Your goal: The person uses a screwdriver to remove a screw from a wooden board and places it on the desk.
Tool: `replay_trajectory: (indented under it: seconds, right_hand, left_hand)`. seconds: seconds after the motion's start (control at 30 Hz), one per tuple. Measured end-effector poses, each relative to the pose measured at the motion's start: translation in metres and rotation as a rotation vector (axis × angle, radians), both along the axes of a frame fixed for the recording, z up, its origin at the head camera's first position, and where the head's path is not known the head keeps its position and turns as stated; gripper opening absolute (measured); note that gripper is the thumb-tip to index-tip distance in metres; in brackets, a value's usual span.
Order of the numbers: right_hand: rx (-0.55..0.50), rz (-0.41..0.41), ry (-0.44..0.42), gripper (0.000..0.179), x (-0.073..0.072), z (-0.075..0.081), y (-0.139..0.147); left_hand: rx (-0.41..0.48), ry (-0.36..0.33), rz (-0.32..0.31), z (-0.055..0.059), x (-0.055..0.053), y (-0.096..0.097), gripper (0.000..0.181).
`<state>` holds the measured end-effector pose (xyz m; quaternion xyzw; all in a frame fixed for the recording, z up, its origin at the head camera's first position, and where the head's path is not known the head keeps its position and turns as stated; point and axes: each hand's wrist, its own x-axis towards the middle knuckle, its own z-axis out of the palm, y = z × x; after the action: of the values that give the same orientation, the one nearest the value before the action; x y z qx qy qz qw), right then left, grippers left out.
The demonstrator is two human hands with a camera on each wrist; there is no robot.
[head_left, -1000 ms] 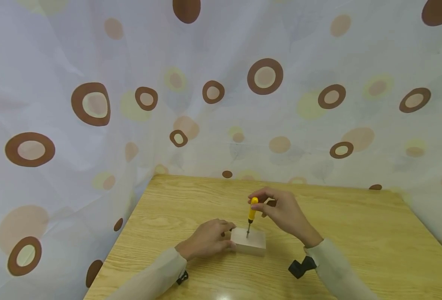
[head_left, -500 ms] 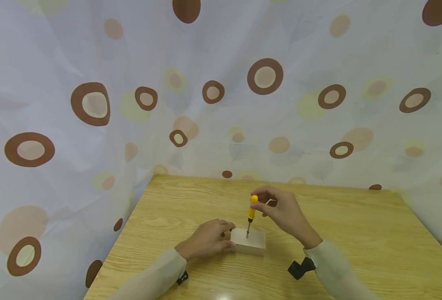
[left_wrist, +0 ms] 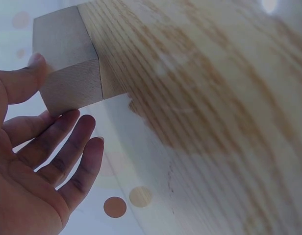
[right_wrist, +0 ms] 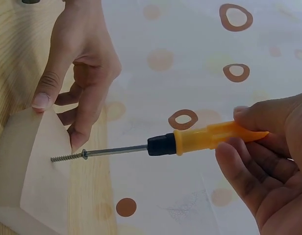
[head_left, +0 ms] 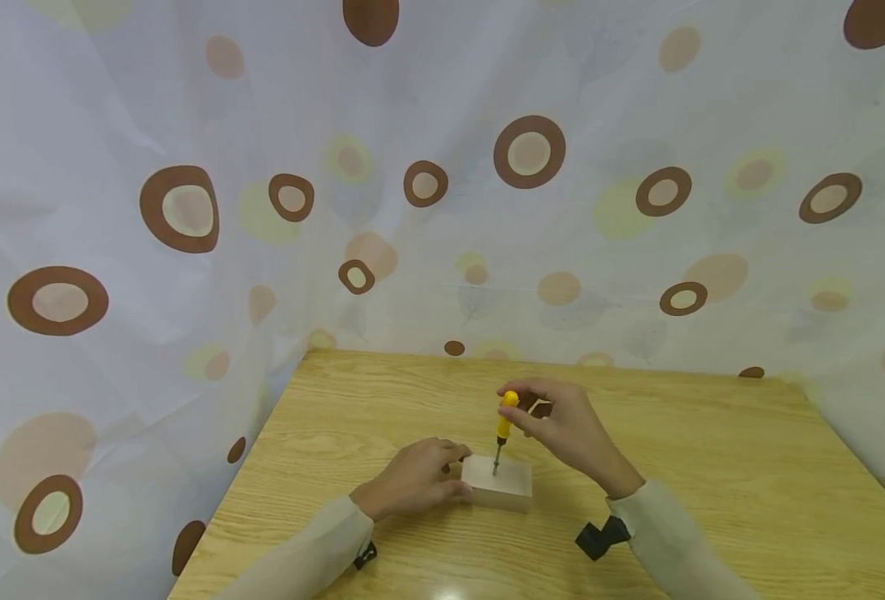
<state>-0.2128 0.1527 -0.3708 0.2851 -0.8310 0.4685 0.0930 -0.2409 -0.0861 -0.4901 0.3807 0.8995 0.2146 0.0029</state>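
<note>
A pale wooden block (head_left: 513,479) lies on the table. My left hand (head_left: 418,477) holds its left end, thumb on the near side and fingertips at the far side, as the left wrist view also shows on the block (left_wrist: 67,41). In the right wrist view, a screw (right_wrist: 68,157) stands up from the block's top face with much of its thread exposed. The tip of a screwdriver (right_wrist: 190,141) meets the screw head. My right hand (head_left: 566,423) pinches the yellow handle between thumb and fingers above the block. The screwdriver leans slightly to the right.
A wood-grain table (head_left: 367,400) spreads around the block. Behind it and at the left hangs a white sheet (head_left: 442,225) with brown and beige rings and dots. Black wrist gear (head_left: 603,537) hangs below the right sleeve.
My right fingers shift a little around the screwdriver handle, the hand dipping slightly after rising. The block and my left hand keep their places.
</note>
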Motion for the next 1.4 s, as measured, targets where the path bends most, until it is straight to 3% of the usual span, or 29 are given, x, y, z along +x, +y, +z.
replay_trajectory:
  seconds: [0.2,0.43,0.53,0.7,0.8,1.03,1.17,1.4]
  right_hand:
    - [0.032,0.07,-0.03,0.028,-0.012,-0.013,0.008]
    - [0.0,0.0,-0.042,0.026,-0.014,-0.02,0.009]
    - [-0.009,-0.025,-0.037,0.027,-0.014,-0.02,0.01]
    - [0.004,0.001,-0.048,0.027,-0.015,-0.018,0.011]
    - [0.001,-0.003,-0.055,0.026,-0.007,-0.01,0.006]
    - [0.028,-0.071,0.009,0.025,-0.013,-0.019,0.009]
    - [0.042,-0.052,0.039,0.025,-0.013,-0.017,0.01]
    - [0.043,-0.035,0.014,0.023,-0.013,-0.019,0.008]
  left_hand:
    - [-0.016,-0.004,0.0,0.001,-0.001,0.0,0.058]
    - [-0.006,-0.009,0.005,0.0,0.001,-0.001,0.056]
    - [-0.009,-0.016,0.007,0.0,0.001,0.0,0.055]
    - [-0.014,-0.015,0.016,0.002,0.002,0.0,0.055]
    - [-0.011,-0.026,0.011,0.002,0.002,0.0,0.055]
    - [-0.007,-0.007,0.011,0.0,0.001,0.0,0.055]
    - [-0.006,-0.007,0.012,0.0,0.0,0.0,0.054]
    - [0.003,-0.028,0.013,0.001,-0.001,0.001,0.052]
